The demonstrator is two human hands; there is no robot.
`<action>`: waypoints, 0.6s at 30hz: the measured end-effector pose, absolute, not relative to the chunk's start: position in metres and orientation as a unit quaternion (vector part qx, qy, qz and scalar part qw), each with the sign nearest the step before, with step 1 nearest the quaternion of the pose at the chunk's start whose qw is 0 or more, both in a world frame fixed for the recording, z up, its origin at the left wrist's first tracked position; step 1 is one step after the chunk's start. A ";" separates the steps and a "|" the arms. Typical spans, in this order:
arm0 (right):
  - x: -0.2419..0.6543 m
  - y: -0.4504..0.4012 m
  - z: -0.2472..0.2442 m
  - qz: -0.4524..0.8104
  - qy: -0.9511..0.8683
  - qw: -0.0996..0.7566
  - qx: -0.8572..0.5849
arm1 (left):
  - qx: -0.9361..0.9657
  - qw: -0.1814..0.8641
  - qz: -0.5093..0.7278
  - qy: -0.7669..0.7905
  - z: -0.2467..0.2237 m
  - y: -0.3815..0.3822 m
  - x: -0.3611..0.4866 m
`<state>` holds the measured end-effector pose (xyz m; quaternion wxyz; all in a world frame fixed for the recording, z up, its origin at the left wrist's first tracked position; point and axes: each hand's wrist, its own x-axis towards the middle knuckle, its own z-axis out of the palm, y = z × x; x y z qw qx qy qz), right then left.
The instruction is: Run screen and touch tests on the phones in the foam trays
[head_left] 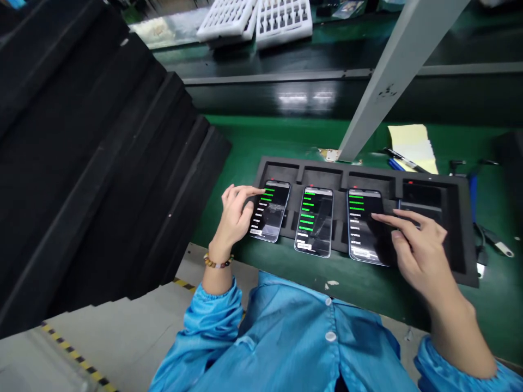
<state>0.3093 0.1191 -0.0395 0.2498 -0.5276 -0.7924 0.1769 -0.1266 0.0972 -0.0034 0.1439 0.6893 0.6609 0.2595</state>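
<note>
Three smartphones lie in a row, screens lit with green and white text lines: a left phone (270, 209), a middle phone (314, 223) and a right phone (363, 231). They rest on the front part of a black foam tray (461, 234). My left hand (237, 213) has its index fingertip at the upper left of the left phone's screen. At the right phone's screen is the index fingertip of my right hand (420, 250), other fingers loosely bent. Neither hand grips anything. A dark-screened phone (420, 197) sits in the tray's right slot, partly hidden by my right hand.
A tall stack of black foam trays (102, 163) leans at the left. Behind the tray stands a grey metal post (379, 92). Yellow paper (412, 144), pens (404, 160) and a cable plug (496, 242) lie to the right. White trays (284, 22) are at the back.
</note>
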 end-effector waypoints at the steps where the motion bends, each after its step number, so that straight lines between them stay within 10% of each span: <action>1: 0.308 0.119 -0.038 0.176 -0.792 0.249 -0.528 | 0.688 0.139 0.272 0.658 -0.005 0.094 -0.129; 18: 0.255 0.099 -0.007 0.226 -0.860 0.213 -0.406 | 0.671 0.126 0.329 0.652 -0.021 0.078 -0.130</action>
